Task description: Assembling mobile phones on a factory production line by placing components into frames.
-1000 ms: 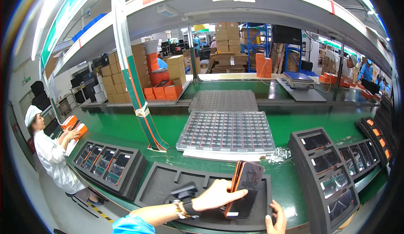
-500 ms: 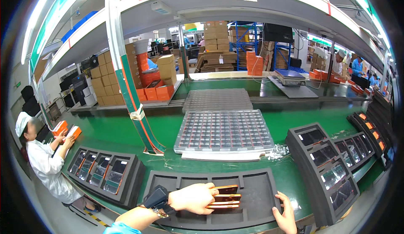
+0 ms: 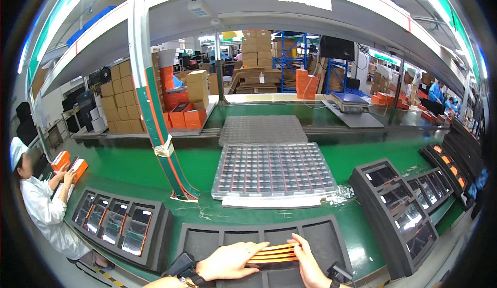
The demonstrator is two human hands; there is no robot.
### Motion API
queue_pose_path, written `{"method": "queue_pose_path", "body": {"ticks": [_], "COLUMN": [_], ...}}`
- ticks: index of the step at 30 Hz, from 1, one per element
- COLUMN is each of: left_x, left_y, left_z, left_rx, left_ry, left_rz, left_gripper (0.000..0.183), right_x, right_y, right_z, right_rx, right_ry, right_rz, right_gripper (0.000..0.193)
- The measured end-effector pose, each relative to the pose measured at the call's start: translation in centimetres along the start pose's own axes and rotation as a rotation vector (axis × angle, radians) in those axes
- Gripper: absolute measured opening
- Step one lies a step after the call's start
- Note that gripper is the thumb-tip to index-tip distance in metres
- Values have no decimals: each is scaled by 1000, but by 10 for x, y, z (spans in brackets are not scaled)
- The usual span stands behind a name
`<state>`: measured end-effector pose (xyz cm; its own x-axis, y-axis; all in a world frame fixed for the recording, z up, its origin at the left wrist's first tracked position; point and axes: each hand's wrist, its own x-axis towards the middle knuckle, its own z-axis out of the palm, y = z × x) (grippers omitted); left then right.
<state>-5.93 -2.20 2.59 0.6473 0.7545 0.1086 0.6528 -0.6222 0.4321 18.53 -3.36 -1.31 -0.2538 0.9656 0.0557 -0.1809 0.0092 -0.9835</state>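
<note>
Now joining the left hand [image 3: 230,259], the right hand [image 3: 309,262] is clamping the orange phone stack [image 3: 273,253] with it over an empty black foam tray [image 3: 207,239] on the green tabletop [image 3: 362,156].

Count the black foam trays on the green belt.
4: one at left with phones, one under the hands, a stack at right, one beyond it. More may sit hidden at far right.

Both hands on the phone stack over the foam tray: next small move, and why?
Probably lower the stack of orange-edged phones flat into the black foam tray. The left hand and right hand pinch it from both ends, edges level, right above an open slot.
</note>
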Motion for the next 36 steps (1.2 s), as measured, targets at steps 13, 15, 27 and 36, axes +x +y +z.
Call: {"method": "queue_pose_path", "body": {"ticks": [13,15,27,36], "left_x": [21,22,21,20], "left_y": [4,-6,-20,-25], "left_z": [3,4,13,13], "left_rx": [74,28,-71,-90], "left_ry": [110,140,246,269], "left_rz": [-43,-42,88,100], "left_gripper": [59,59,61,58], "right_x": [113,170,342,353], "right_y": [-57,-53,44,40], "right_z": [15,28,104,116], "right_rx": [-664,-835,-1382,-1424], "right_ry": [-169,-291,-290,-170], "right_rz": [-271,-451,-955,-847], "right_gripper": [25,26,24,17]}}
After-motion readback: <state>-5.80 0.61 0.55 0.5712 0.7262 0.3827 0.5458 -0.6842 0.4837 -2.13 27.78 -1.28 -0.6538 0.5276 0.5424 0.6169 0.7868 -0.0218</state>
